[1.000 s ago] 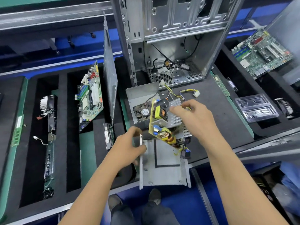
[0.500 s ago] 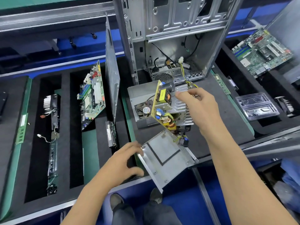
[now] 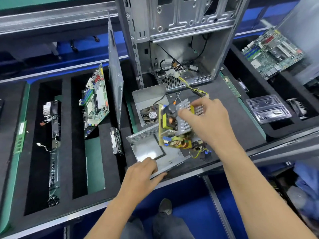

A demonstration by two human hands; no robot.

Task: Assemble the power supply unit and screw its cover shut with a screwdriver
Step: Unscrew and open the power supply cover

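The power supply board (image 3: 174, 128) hangs tilted at centre frame, its lower edge just over the metal base tray (image 3: 151, 149). My right hand (image 3: 207, 121) grips it by the heatsink fins, fingers curled tight. My left hand (image 3: 143, 175) holds the tray's near edge at the lower middle. To seat it well, I should level the board, line its corners with the tray's standoffs, and keep the yellow wires (image 3: 195, 89) from being pinched underneath. The fan housing (image 3: 148, 104) lies just behind, upper centre, with the screwdriver (image 3: 177, 99) beside it, ahead of the open case (image 3: 181, 40).
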